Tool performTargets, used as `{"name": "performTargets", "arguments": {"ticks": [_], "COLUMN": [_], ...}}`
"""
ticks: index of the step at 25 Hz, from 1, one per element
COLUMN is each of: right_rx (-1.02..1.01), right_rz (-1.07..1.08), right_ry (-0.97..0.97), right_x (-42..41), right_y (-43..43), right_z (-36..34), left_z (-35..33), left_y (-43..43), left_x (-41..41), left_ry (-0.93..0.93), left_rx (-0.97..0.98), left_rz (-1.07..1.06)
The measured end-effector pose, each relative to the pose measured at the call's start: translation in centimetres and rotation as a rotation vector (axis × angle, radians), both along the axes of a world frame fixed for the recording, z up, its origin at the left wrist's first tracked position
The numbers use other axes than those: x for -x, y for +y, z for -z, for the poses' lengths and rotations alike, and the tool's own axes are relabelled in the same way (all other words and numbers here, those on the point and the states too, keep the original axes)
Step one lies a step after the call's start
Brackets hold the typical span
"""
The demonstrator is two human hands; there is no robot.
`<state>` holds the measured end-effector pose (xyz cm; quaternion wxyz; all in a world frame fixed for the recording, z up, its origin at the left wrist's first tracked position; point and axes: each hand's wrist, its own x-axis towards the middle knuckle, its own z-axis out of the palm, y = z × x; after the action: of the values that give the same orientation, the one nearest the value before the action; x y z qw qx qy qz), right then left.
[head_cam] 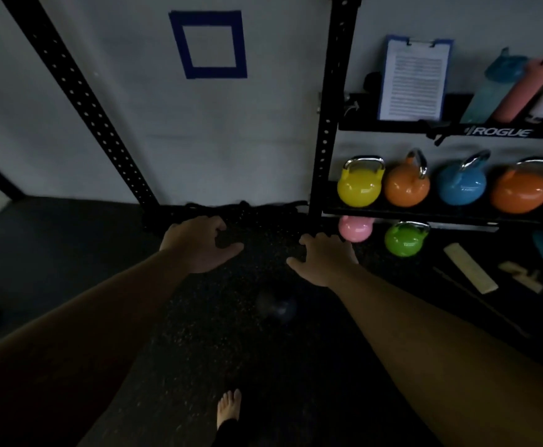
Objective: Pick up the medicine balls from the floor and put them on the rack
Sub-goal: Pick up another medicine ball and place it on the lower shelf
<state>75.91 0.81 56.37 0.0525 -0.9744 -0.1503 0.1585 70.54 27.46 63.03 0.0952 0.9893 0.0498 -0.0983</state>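
Observation:
A dark, blurred ball [276, 308] lies on the black speckled floor between my two forearms, hard to make out. My left hand [199, 245] is stretched forward over the floor, fingers spread and holding nothing. Just left of the rack's upright, my right hand [323, 261] reaches forward, also spread and without anything in it. The black rack [328, 124] stands at the right against the white wall. Both hands are beyond the ball and not touching it.
The rack's shelves hold yellow [359, 183], orange [407, 185] and blue [462, 183] kettlebells; pink [355, 229] and green [404, 238] ones sit below. A clipboard [413, 79] and bottles stand on top. A slanted black upright [80, 95] crosses left. A bare foot [228, 408] is below.

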Motion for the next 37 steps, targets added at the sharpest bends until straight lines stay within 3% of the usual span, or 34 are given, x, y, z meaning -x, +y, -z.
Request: {"name": "performTargets", "arguments": {"ticks": [4, 9, 17, 23, 28, 31, 37], "right_rx": [-0.017, 0.034, 0.144, 0.15, -0.02, -0.113, -0.213], "right_rz": [0.067, 0.106, -0.05, -0.051, 0.019, 0.046, 0.12], "right_ry": [0.041, 0.162, 0.217, 0.254, 0.311, 0.296, 0.263], "right_x": [-3.0, -6.6, -15.4, -19.8, -20.1, -20.5, -20.5], "right_y": [2.7, 6.5, 10.7, 10.8, 11.5, 11.7, 10.5], "right_z": [6.1, 18.8, 49.0, 67.0, 72.5, 73.5, 72.5], "left_z": [7.1, 20.3, 55.1, 76.0, 82.0, 83.4, 81.8], "left_y": [3.3, 6.3, 6.3, 4.3, 3.4, 2.8, 0.8], "left_x": [-5.3, -13.2, -20.2, -22.8, -22.3, -22.5, -22.9], "left_ry": [0.109, 0.245, 0.356, 0.383, 0.573, 0.613, 0.524], "left_rx": [0.015, 0.059, 0.213, 0.504, 0.89, 1.167, 1.234], "left_rz": [0.034, 0.064, -0.074, -0.413, -0.799, -0.92, -0.984]}}
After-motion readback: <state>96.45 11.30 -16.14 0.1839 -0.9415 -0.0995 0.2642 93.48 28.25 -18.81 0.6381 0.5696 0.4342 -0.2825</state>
